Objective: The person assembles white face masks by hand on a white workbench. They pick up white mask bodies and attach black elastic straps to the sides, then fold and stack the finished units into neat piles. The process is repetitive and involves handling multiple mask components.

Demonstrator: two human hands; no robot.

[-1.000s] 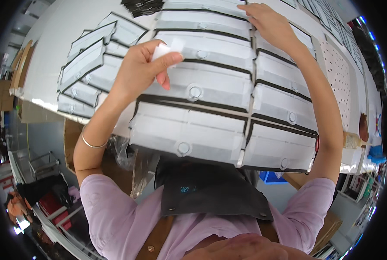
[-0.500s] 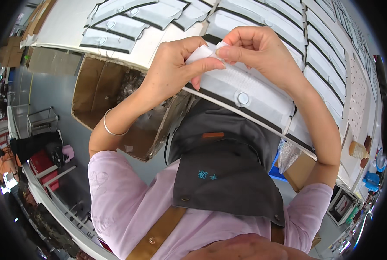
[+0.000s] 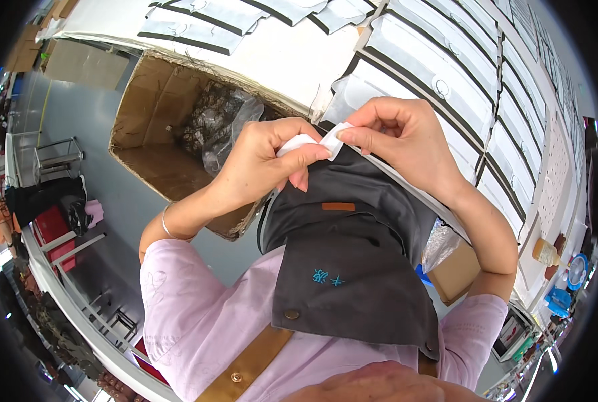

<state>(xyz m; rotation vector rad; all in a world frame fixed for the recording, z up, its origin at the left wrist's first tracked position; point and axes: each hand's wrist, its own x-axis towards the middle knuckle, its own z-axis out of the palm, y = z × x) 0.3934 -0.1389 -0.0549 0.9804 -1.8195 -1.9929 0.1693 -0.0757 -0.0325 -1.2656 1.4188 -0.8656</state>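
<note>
A small white piece of paper or film [image 3: 332, 143] is pinched between both hands, above the table's near edge and my dark apron [image 3: 359, 268]. My left hand [image 3: 265, 161] grips its left part between thumb and fingers. At its upper right corner, my right hand [image 3: 406, 141] pinches it with thumb and forefinger. The two white parts meet between the fingertips; whether they are one piece or two I cannot tell. Just beyond my right hand, white flat pieces with black edges [image 3: 419, 79] overlap in rows, some bearing a small round ring [image 3: 440, 87].
An open cardboard box [image 3: 141, 161] stands by the table edge at left, with clear plastic and dark scraps inside. More white pieces [image 3: 198, 30] lie at the far left of the table [image 3: 292, 60]. A jar [image 3: 547, 253] and blue items [image 3: 559, 301] sit at right.
Both hands have come down toward my apron with the white piece, away from the rows. More of the white piece shows by the right fingertips. The view has shifted, showing more of the box.
</note>
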